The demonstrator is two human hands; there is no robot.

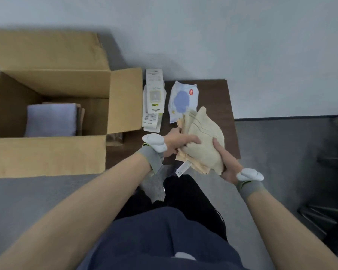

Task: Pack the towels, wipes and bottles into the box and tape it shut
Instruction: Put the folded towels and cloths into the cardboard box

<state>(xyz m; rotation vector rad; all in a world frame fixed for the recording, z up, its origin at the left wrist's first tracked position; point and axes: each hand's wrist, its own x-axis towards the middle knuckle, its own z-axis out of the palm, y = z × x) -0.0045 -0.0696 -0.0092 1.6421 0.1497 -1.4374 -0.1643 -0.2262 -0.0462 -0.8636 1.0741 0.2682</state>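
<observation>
– Towel (201,137), the beige one: where is it?
– Held over the near edge of the dark brown table (224,94), in front of the person's lap, between both hands. It is bunched rather than folded flat.
– Which way does it run?
– Its long axis goes from near to far, leaning a little to the right at the far end. The far tip overlaps the wipes pack (183,100). A white care label (181,168) hangs out at the near end, towards the person.
– And the hands?
– The left hand (174,142) grips the towel's left side, fingers curled over the top of the cloth. The right hand (227,164) clasps the right, nearer side, one digit laid along the top and the rest hidden under the cloth. Each wrist wears a grey band with a white device.
– What about the box?
– The cardboard box (47,156) stands to the left with all flaps open. A folded pale lilac towel (51,119) lies flat inside, on a brownish stack.
– Anything else on the table?
– A stack of white flat packets (153,100), just left of the wipes pack and beside the box's right flap.
</observation>
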